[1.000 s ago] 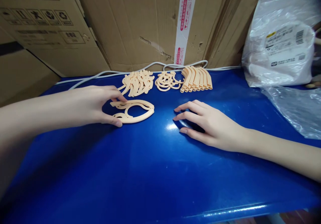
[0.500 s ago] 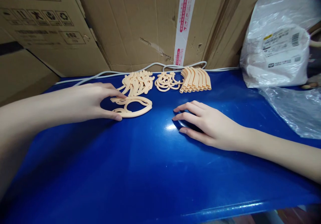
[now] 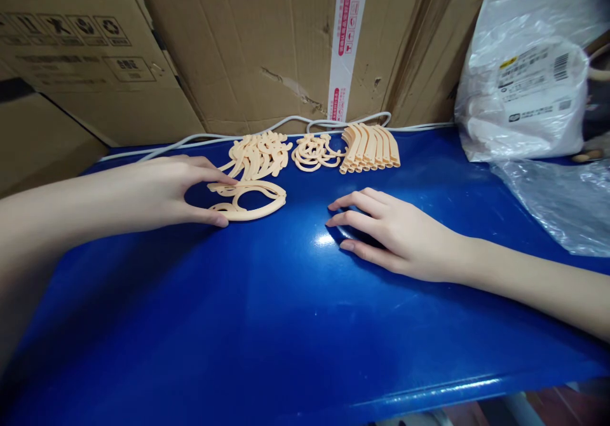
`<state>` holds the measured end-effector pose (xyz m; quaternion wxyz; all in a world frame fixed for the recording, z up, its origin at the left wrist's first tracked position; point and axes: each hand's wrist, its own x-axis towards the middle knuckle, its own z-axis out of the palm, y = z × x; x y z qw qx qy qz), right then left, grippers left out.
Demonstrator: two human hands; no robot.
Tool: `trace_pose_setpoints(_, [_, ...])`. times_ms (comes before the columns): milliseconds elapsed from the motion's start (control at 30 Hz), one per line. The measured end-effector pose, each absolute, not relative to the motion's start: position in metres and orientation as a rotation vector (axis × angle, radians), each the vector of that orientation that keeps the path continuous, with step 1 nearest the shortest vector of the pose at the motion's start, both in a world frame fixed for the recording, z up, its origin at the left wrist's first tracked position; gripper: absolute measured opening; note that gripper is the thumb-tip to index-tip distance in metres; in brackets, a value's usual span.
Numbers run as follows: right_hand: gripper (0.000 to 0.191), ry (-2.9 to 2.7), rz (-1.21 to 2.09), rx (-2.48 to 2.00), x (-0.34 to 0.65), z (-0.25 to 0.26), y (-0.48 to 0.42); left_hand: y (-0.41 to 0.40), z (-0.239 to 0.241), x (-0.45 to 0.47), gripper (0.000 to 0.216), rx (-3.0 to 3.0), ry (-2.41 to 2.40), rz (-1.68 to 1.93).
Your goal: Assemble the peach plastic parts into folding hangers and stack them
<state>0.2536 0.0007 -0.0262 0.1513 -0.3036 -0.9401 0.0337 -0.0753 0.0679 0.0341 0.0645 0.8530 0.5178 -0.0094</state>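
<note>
My left hand (image 3: 166,192) lies on the blue table (image 3: 286,324), thumb and forefinger pinching the left end of a peach plastic curved frame piece (image 3: 250,200) that lies flat. My right hand (image 3: 391,232) rests palm down on the table to the right, fingers slightly spread and holding nothing. Behind the frame piece sit three peach heaps: a pile of curved strips (image 3: 260,154), a small pile of rings and hooks (image 3: 312,152), and a neat row of bent pieces (image 3: 370,148).
Cardboard boxes (image 3: 267,44) wall off the back of the table. A white cable (image 3: 190,140) runs along their foot. A white plastic bag with labels (image 3: 524,89) and a clear plastic bag (image 3: 557,203) lie at the right.
The left hand has slid the frame piece slightly left and back toward the piles. The right hand has stayed in place.
</note>
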Motion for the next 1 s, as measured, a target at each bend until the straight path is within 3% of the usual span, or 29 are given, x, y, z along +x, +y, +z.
trace_pose_setpoints(100, [0.03,-2.693,0.099,-0.866,0.254,-0.026,0.0,0.069,0.033,-0.078,0.079,2.598,1.54,-0.186])
trace_pose_setpoints(667, [0.032,-2.706,0.096,-0.868,0.254,-0.026,0.001,0.064,0.036,-0.073,0.092,2.64,1.562,-0.168])
trace_pose_setpoints(733, [0.032,-2.705,0.088,-0.868,0.254,-0.025,0.001,0.057,0.036,-0.062,0.086,2.686,1.525,-0.04])
trace_pose_setpoints(867, [0.031,-2.7,0.079,-0.861,0.253,-0.025,0.001,0.036,0.023,-0.031,0.051,2.834,1.223,0.395])
trace_pose_setpoints(1000, [0.032,-2.697,0.074,-0.861,0.253,-0.025,0.0,0.014,-0.004,-0.004,0.053,2.803,0.961,0.424])
